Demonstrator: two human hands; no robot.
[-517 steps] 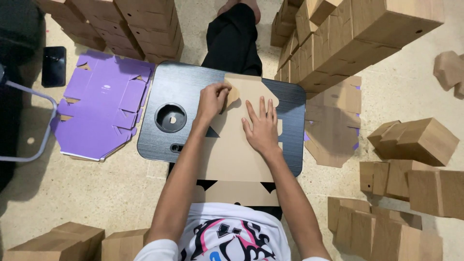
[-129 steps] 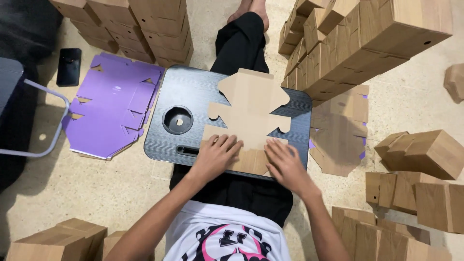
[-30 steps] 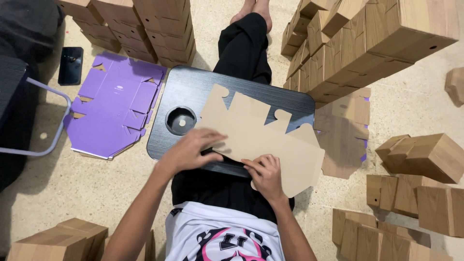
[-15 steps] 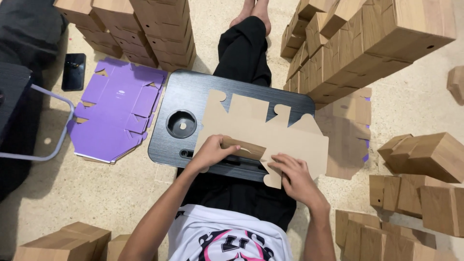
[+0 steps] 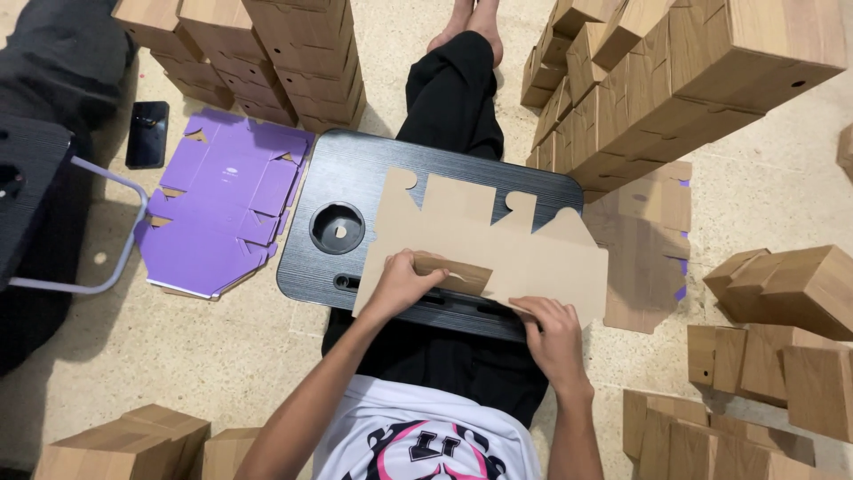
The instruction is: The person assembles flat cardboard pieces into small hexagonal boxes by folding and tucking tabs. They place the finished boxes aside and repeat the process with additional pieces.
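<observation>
Left hand (image 5: 402, 282) curls fingers over a folded flap (image 5: 451, 275) while right hand (image 5: 553, 333) pinches the flat cardboard blank (image 5: 498, 244) edge on a black lap tray (image 5: 355, 169)

Lap desk (image 5: 355, 169) near edge hidden under flat cardboard blank (image 5: 498, 240), wood-grain boxes (image 5: 711, 71) cropped at frame edge

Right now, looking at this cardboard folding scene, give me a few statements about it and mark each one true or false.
1. Both hands rest on the flat cardboard sheet. True: left hand, right hand.
2. The sheet lies on a white tray. False: the lap tray is black.
3. A purple flattened box lies on the floor beside the tray. True.
4. The tray's round cup hole is covered by the sheet. False: it is uncovered.
5. Folded wood-print boxes are stacked nearby. True.
</observation>
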